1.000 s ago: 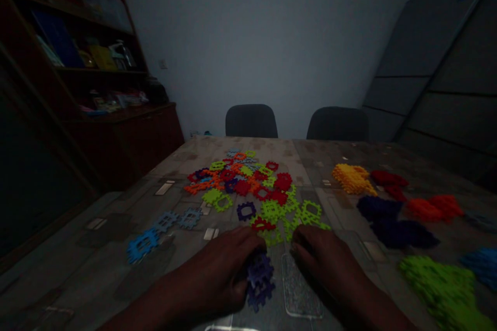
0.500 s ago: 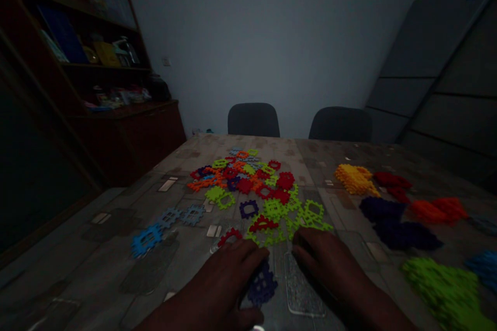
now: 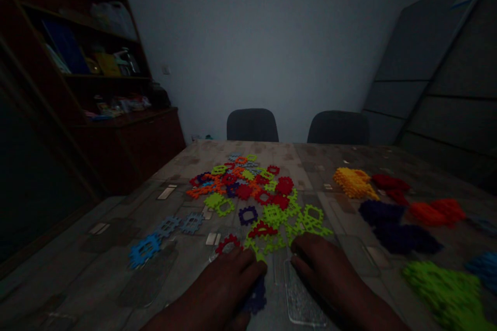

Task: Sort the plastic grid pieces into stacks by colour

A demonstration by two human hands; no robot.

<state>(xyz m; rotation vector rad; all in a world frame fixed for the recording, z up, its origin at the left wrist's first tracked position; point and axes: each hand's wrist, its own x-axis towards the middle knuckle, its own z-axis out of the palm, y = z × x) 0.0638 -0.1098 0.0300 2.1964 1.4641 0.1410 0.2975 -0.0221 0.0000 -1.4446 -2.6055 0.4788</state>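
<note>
My left hand [image 3: 227, 284] is closed around a dark purple notched plastic tile [image 3: 257, 296], low in front of me. A light green edge [image 3: 259, 256] shows at its fingertips; whether it is gripped too, I cannot tell. My right hand [image 3: 320, 258] lies with curled fingers at the near edge of some light green tiles [image 3: 305, 226]; anything inside it is hidden. Just beyond my left hand is a red tile [image 3: 228, 243]. A loose pile of mixed red, orange, green, purple and grey tiles [image 3: 244, 191] spreads farther back.
On the right are colour-sorted heaps: yellow [image 3: 355, 183], red [image 3: 390, 186], purple [image 3: 399, 232], orange [image 3: 438, 212], green [image 3: 442, 289] and blue [image 3: 485, 269]. A blue tile [image 3: 145, 251] and grey tiles [image 3: 192, 222] lie left. Two chairs [image 3: 252, 125] stand behind the patterned table [image 3: 186, 160].
The purple tile in my left hand has turned and shows less, and green now appears at those fingertips. My right hand has barely moved. The view has tipped slightly upward.
</note>
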